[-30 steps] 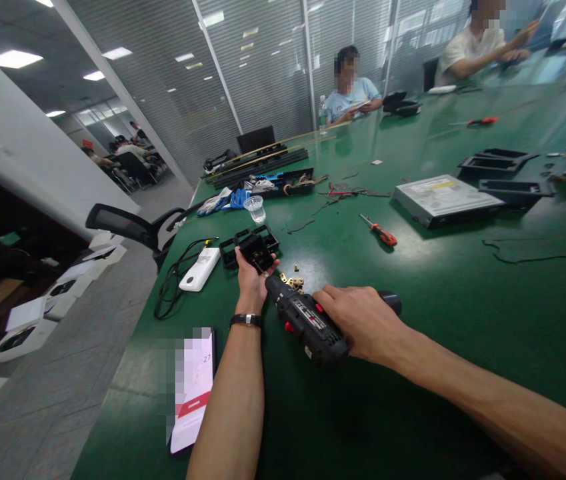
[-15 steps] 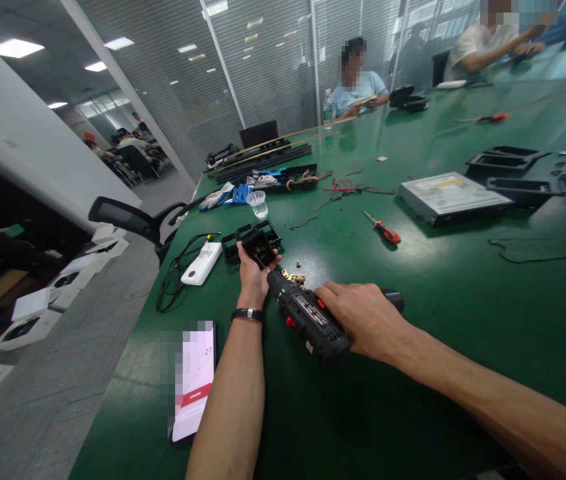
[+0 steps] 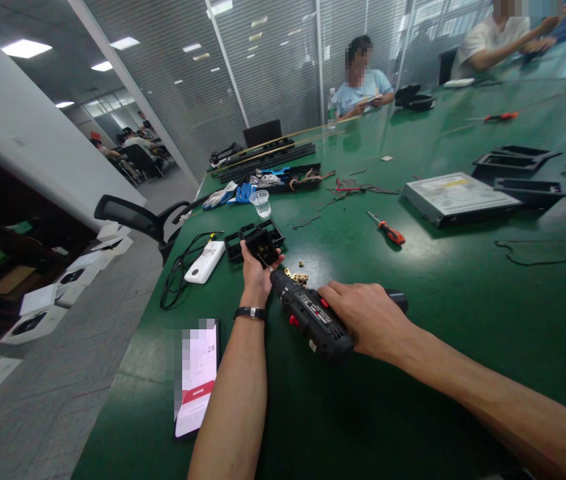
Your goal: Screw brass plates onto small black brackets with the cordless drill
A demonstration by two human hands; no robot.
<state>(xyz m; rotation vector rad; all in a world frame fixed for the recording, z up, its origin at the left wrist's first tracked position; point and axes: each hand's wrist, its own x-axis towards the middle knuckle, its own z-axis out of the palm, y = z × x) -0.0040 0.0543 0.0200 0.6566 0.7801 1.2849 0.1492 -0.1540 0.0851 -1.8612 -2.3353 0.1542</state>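
Note:
In my left hand [image 3: 257,272] is a small black plastic housing [image 3: 261,247], with the fingers wrapped around its sides and brass-coloured bits showing inside. My right hand [image 3: 363,310] grips the handle of a black cordless drill [image 3: 315,317] with red switches. The drill lies on its side in the air and its bit points into the near edge of the housing; the exact contact point is too small to make out. Several small brass pieces [image 3: 299,277] lie on the table just past the drill's chuck. Behind the housing sits another black plastic frame [image 3: 275,231].
Left of my hands are a white power bank [image 3: 205,263], a black cable [image 3: 173,283] and a lit phone [image 3: 197,380]. A clear plastic cup [image 3: 261,203], an orange-handled screwdriver [image 3: 387,230] and a silver metal drive box [image 3: 463,198] stand farther back. A person [image 3: 363,87] sits across the table.
The whole view has shifted slightly, so things appear a little farther right. Both hands keep their hold, with the drill still against or near the housing.

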